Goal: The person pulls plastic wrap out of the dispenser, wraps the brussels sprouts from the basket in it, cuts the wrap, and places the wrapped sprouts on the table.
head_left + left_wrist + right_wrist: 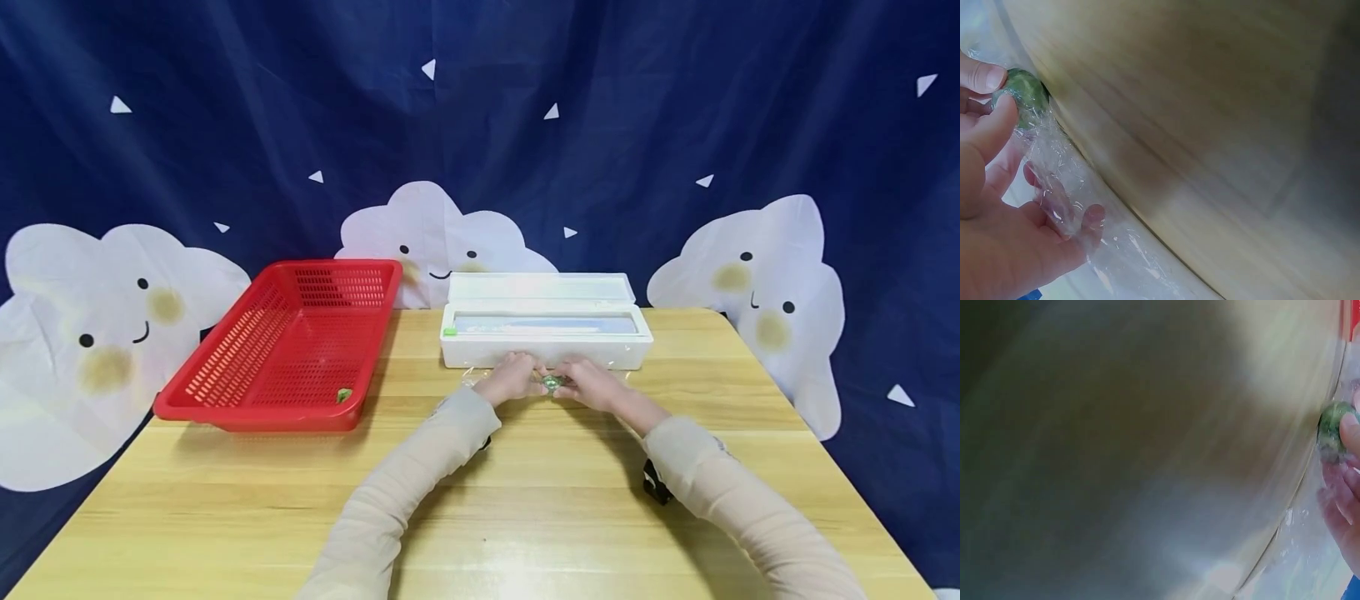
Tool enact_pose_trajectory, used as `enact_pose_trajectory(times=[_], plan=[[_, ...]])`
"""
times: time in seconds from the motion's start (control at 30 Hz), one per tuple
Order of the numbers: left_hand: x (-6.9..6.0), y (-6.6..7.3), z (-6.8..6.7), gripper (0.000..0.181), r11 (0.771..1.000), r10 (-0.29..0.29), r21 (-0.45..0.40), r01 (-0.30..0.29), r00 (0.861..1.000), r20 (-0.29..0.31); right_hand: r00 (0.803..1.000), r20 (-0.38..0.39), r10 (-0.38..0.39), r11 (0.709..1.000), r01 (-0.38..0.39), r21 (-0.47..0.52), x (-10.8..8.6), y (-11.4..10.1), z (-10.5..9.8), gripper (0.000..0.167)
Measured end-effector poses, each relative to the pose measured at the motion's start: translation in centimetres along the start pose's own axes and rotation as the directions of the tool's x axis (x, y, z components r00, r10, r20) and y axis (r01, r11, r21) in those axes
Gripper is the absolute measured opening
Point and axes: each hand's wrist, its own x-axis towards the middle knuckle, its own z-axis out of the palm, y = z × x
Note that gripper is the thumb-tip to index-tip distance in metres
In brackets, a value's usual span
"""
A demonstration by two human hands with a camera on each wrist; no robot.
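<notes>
A small round green piece (1030, 92), perhaps a vegetable, lies wrapped in clear plastic film (1129, 262) just in front of the white box. My left hand (512, 377) pinches it from the left, the thumb on its near side and the other fingers in and behind the film. From the right, my right hand (588, 383) pinches the same piece, its thumb (1350, 430) pressed on the green surface. The film spreads out past both hands. Its exact kind is hidden by the film and fingers.
Behind the hands stands a long white cling film box (546, 350), lid (540, 288) raised, a green tab at its left end. Left of it sits a red perforated basket (262, 417) holding a small green piece (343, 395). A blue curtain (480, 125) hangs behind the table (480, 517).
</notes>
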Motion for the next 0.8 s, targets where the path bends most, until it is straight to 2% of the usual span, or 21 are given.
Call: enact_pose_trajectory(times=[0.2,0.4,0.6,0.8], plan=[[-0.1,0.0,-0.1,0.025,0.999,-0.017,-0.045,0.017,1.000,0.001,0.999,0.051,0.003,0.992,-0.010,0.128,0.1,0.6,-0.2,0.030],[-0.3,0.3,-0.2,0.022,0.994,-0.066,-0.087,0.068,0.998,0.024,0.996,0.085,-0.024,0.976,0.005,0.217,0.2,1.2,-0.5,0.029],[-0.3,0.3,-0.4,0.026,0.994,-0.074,-0.083,0.078,0.996,0.052,0.989,0.145,-0.023,0.931,-0.032,0.364,0.4,1.7,-0.6,0.024],[-0.2,0.3,-0.4,0.027,0.989,-0.094,-0.112,0.101,0.993,0.070,0.984,0.177,-0.008,0.894,-0.073,0.442,0.4,2.2,-0.5,0.023]])
